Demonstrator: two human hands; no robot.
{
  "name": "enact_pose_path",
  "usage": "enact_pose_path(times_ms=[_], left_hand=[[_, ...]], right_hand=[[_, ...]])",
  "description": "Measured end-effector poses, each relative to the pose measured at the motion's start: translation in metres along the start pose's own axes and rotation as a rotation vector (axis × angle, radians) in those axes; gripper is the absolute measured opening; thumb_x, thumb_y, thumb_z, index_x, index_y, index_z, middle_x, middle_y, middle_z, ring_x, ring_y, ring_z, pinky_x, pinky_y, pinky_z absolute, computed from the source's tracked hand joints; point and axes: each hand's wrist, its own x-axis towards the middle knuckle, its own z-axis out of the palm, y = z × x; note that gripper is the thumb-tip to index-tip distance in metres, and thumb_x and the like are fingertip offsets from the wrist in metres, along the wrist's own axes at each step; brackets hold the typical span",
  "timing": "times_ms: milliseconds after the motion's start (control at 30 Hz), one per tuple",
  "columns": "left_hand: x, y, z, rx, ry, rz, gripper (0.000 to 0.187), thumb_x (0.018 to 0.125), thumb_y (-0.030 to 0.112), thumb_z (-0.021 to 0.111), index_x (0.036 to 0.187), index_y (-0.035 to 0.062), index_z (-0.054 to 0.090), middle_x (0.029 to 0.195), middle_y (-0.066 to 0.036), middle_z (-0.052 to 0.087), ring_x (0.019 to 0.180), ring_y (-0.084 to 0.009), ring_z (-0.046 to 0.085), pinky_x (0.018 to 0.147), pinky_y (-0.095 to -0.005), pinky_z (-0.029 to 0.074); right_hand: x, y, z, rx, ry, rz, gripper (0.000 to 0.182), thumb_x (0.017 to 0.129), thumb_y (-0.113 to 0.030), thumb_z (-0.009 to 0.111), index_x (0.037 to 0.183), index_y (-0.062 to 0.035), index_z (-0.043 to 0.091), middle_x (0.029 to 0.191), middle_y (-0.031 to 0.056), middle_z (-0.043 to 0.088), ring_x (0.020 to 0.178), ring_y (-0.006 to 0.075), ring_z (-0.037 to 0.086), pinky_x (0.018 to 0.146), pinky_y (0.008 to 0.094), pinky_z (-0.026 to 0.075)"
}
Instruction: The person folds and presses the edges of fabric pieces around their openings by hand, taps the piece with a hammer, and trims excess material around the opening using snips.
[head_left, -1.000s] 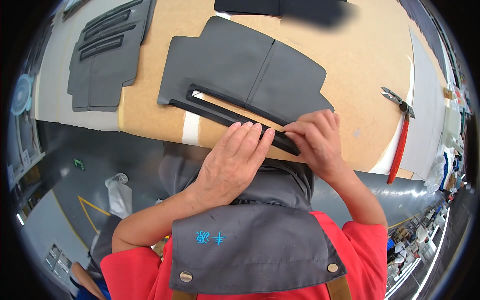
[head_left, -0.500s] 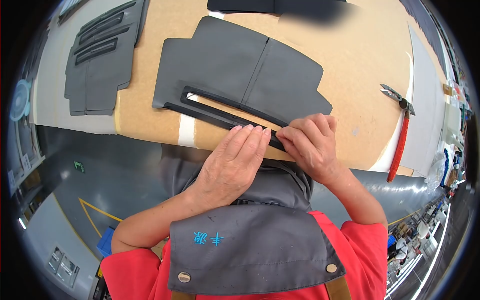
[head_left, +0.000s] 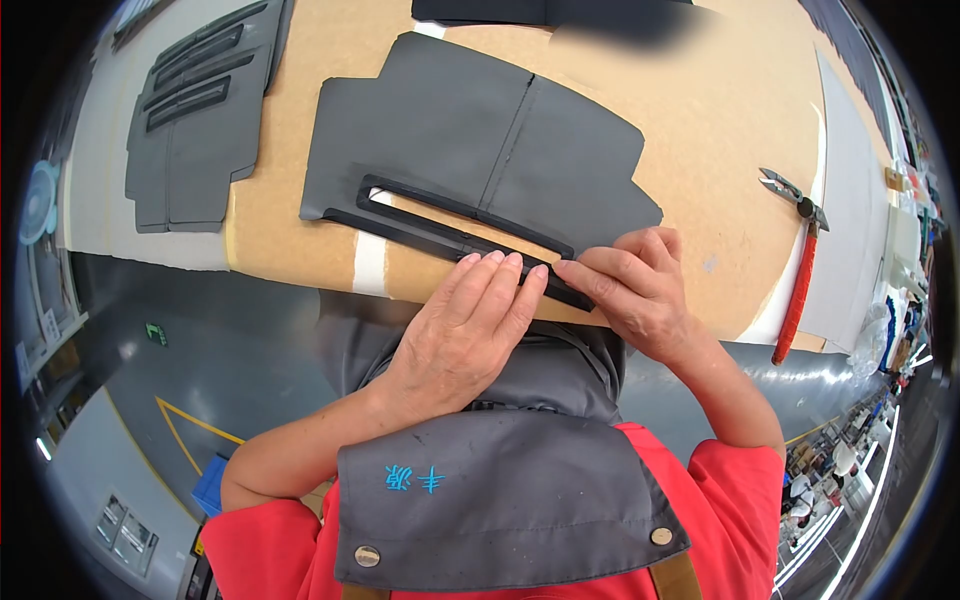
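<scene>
Four extended fingers of the left hand [head_left: 455, 340] are pressing the strip [head_left: 405, 235] at the near edge of the grey panel [head_left: 430, 130]; the right hand [head_left: 645, 300] is pinching it, pliers [head_left: 797, 290] lying right on the bench [head_left: 720, 130].

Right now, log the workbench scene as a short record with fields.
left hand: hand laid with extended fingertips on the black strip
right hand: hand with bent fingers at the strip, near the slot's right end; exact grip hidden
main piece: gray panel, flat, one long slot framed in black
left side: second gray panel, with black-framed slots
right side: red-handled pliers, lying down
surface: tan tabletop
far edge: dark piece, partly out of view
</scene>
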Motion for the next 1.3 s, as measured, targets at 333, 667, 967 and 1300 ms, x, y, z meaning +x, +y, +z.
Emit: enact_pose_path(times_ms=[333,667,967,1300], left_hand=[[0.0,-0.001,-0.001,-0.02,-0.022,-0.005,0.05,0.088,0.005,0.061,0.138,0.004,0.061,0.13,-0.014,0.056,0.124,-0.0287,0.056,0.111,-0.0418,0.047],[-0.001,0.0,-0.002,-0.03,-0.04,0.01,0.057,0.085,0.002,0.061,0.142,0.0047,0.056,0.131,-0.015,0.055,0.127,-0.0317,0.053,0.112,-0.044,0.046],[-0.004,0.0,0.003,0.007,-0.008,0.036,0.062,0.082,-0.002,0.062,0.143,0.0048,0.054,0.134,-0.014,0.055,0.129,-0.0317,0.052,0.112,-0.0437,0.046],[-0.005,0.001,0.003,0.026,-0.001,0.038,0.065,0.08,-0.005,0.062,0.143,0.0044,0.054,0.132,-0.014,0.054,0.129,-0.0316,0.052,0.113,-0.0438,0.046]], right_hand=[[0.002,0.025,-0.018,-0.111,-0.177,-0.339,0.054,0.073,-0.035,0.073,0.121,-0.0114,0.074,0.108,-0.0058,0.058,0.084,0.0118,0.057,0.082,0.0337,0.039],[-0.001,0.024,-0.019,-0.112,-0.153,-0.365,0.056,0.075,-0.033,0.073,0.125,-0.0074,0.072,0.107,-0.0033,0.056,0.086,0.0124,0.058,0.092,0.0377,0.044],[-0.018,0.023,-0.021,-0.068,-0.181,-0.262,0.05,0.084,-0.023,0.07,0.132,-0.0099,0.069,0.118,-0.0029,0.059,0.093,0.0126,0.06,0.104,0.0425,0.042],[-0.01,0.021,-0.024,-0.139,-0.221,-0.316,0.057,0.08,-0.022,0.073,0.135,-0.0085,0.064,0.112,-0.0017,0.057,0.099,0.0124,0.058,0.109,0.0426,0.04]])
